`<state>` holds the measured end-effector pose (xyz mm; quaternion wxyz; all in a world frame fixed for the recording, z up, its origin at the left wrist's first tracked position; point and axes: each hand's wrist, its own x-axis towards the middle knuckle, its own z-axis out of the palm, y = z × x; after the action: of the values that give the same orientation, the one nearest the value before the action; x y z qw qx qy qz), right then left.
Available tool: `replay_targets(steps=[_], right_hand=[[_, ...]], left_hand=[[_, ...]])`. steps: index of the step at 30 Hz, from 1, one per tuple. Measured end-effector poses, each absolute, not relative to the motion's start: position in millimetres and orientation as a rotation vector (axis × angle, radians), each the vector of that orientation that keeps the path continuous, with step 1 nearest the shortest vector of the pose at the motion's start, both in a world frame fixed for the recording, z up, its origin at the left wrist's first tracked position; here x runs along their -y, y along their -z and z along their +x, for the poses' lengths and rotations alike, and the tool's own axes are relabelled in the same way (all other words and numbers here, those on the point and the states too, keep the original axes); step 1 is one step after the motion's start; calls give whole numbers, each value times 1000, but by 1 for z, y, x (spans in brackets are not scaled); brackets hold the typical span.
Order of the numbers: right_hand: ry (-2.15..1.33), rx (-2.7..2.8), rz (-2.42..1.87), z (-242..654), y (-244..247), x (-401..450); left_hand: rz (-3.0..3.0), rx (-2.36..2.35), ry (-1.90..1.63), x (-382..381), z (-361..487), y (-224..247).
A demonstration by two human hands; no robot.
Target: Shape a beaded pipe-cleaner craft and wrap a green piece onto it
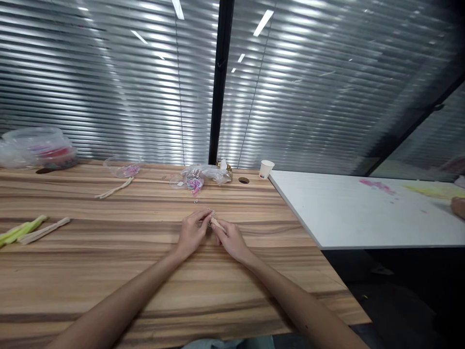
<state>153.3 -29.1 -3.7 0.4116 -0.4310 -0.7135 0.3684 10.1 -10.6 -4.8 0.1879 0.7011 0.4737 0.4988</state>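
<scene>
Between the 2 hands, near the middle of the wooden worktop (109, 271), lies a small pale stick-like bundle (216, 223), and both hands meet on it. The left hand (192, 233) has its fingers bent and pressed together around the near end, and the right hand (229, 238) pinches the other end between thumb and fingertips. It seems that 1 hand keeps the bundle steady so that the other can work on it; whether a small band is already around it I cannot tell, because the piece is too small. Both forearms rest low over the worktop, which probably gives the hands support for such fine work.

Just behind the hands, within easy reach, lies an open clear plastic bag (203, 175) with small pink and purple loops spilling out of it. To the left is a second clear bag (123, 167) with a pale stick bundle (114, 190) beside it. At the far left edge lie green sticks (22, 231) next to more pale sticks (45, 230), well apart from the hands. A bigger plastic bag (38, 148) with coloured contents sits in the far left corner. A small paper cup (266, 169) stands near a round cable hole (243, 180).

On the right a white table (363, 218) joins the worktop, with pink and yellow material on it, and another person's hand (458, 207) shows at its edge. Closed blinds (109, 82) behind glass fill the background.
</scene>
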Motion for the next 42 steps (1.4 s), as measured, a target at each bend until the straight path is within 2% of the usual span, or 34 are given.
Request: replay_targets(steps=[25,42], right_hand=[[-827,1863,-1101,155,3,29],[-923,1818,-1079,155,4,28]], left_hand=[[1465,-1204,-1307,6,13,2],[1572,-1192,-1292,9,14,-1]])
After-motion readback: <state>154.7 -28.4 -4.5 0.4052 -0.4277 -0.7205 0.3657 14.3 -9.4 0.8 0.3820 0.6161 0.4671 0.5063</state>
